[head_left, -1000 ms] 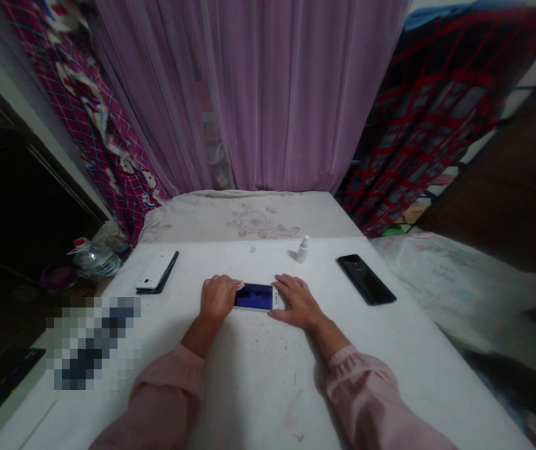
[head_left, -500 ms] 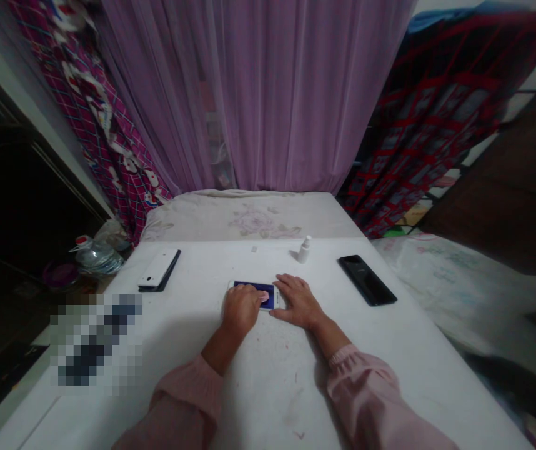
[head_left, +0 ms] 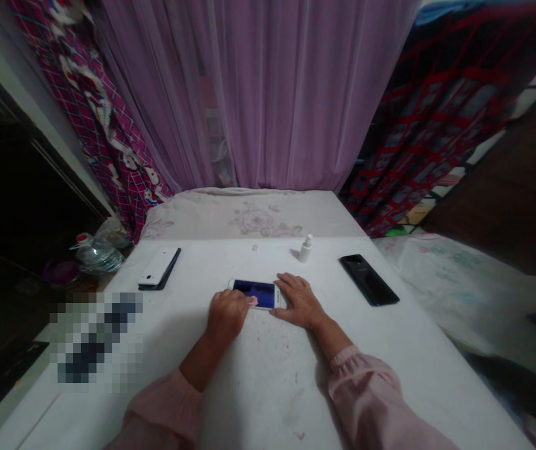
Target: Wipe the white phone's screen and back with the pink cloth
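Observation:
A white smartphone [head_left: 264, 292] lies face up and sideways on the white table, its screen dark blue. My left hand [head_left: 227, 314] is closed on a small pink cloth [head_left: 252, 301], pressing it against the lower left part of the screen. Only a scrap of the cloth shows past my fingers. At the phone's right end, my right hand [head_left: 300, 301] steadies the edge with thumb and fingers spread around it.
A white spray bottle [head_left: 305, 249] stands behind my right hand. Farther right lies a black phone [head_left: 368, 279]. On the left, a white phone [head_left: 158, 267] rests on a dark one. Nearer, a blurred-out patch [head_left: 99, 337] hides something. Purple curtains [head_left: 268, 94] hang behind the table [head_left: 263, 387].
My left hand has slid left and slightly toward me with the cloth, uncovering more of the screen. My right hand stays at the phone's right end.

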The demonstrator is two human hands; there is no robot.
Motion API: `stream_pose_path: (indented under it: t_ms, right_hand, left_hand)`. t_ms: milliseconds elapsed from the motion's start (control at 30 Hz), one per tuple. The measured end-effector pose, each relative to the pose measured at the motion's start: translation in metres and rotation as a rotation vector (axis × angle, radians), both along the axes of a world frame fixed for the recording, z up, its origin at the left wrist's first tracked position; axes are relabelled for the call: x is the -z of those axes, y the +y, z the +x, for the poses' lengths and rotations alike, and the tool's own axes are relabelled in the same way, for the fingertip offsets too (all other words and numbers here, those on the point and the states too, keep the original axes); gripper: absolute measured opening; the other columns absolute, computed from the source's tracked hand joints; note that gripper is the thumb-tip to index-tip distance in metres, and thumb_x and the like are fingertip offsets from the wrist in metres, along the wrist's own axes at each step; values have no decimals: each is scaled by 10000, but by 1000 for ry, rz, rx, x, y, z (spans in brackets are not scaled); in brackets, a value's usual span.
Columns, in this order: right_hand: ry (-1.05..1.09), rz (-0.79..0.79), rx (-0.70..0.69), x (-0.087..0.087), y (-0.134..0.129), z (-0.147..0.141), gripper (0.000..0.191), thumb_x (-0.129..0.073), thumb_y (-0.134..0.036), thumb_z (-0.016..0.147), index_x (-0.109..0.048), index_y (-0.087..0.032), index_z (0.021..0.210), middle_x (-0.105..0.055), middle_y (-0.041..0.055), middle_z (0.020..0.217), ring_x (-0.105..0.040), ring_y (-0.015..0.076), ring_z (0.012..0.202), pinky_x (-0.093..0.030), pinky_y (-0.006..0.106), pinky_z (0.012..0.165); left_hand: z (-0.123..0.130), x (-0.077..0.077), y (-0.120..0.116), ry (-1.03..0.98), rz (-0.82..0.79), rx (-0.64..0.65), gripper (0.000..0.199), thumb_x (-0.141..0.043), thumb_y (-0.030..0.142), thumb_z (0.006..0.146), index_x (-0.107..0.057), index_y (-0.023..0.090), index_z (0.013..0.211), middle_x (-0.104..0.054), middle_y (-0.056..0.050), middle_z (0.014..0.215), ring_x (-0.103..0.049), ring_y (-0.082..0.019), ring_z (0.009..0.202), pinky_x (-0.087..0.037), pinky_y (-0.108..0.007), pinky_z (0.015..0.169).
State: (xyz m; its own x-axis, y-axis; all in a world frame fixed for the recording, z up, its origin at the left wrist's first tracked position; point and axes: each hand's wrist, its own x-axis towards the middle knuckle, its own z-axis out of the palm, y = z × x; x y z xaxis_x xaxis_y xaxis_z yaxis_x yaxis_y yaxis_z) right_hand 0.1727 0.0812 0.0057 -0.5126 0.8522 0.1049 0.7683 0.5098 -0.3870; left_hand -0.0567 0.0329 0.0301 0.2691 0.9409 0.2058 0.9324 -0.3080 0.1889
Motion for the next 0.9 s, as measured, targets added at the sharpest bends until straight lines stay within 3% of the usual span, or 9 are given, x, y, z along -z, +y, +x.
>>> stream_pose_path:
  t_ms: [367,733,900]
  right_hand:
    - [-4,-8,11,-2,-1,0,782,-696,-585,720,-506,-198,1372,-434,162,1484,-345,345,1390,-244,543,1117]
    - [8,14,0,2,0,0,787,-696,-600,718,-507,-204,1371,-445,157,1477,-349,343,1387,-246,542,1117]
    - [8,9,8,2,1,0,790,-702,-591,716,-504,-195,1371,-443,158,1478,-349,340,1388,-242,539,1120]
  left_hand:
    - [-13,-21,48,109,-113,-187,291,-468,362,972,-744,315,1051,-716,-53,991,-598,-240,940,-361,-341,774]
    - [-20,-4,5,22,-18,-114,270,-476,323,977,-733,304,1058,-724,-36,961,-599,-216,920,-362,-343,806]
    - [-23,-8,14,27,-66,-140,258,-494,350,967,-734,332,1061,-728,-26,972,-604,-219,917,-367,-339,790]
